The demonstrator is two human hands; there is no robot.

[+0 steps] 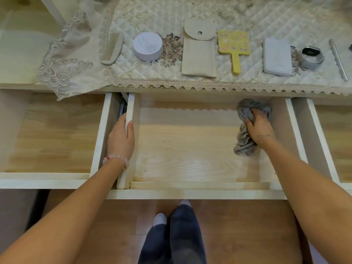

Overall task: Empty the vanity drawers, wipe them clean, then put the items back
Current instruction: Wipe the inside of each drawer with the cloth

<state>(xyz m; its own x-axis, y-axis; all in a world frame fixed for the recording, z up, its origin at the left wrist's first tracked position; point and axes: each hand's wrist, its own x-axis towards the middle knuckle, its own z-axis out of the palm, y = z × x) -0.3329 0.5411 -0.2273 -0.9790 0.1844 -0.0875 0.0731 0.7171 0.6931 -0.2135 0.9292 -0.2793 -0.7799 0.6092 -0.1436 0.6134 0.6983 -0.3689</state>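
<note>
The middle vanity drawer (190, 145) is pulled out, with a pale wood bottom and white walls. My left hand (121, 138) grips its left wall, thumb inside and fingers outside. At the drawer's back right corner my right hand (260, 128) holds a crumpled grey cloth (244, 138) down on the bottom. On the vanity top lie a comb (111, 48), a round white box (148, 46), a beige pouch (199, 48), a yellow hand mirror (234, 47), a white flat case (277, 57), a small silver jar (311, 56) and a silver stick (338, 60).
A quilted lace-edged runner (190, 80) covers the vanity top. Open drawers (47, 134) flank the middle one on the left and on the right (335, 134). My legs and feet (171, 231) stand on the wood floor right below the drawer front.
</note>
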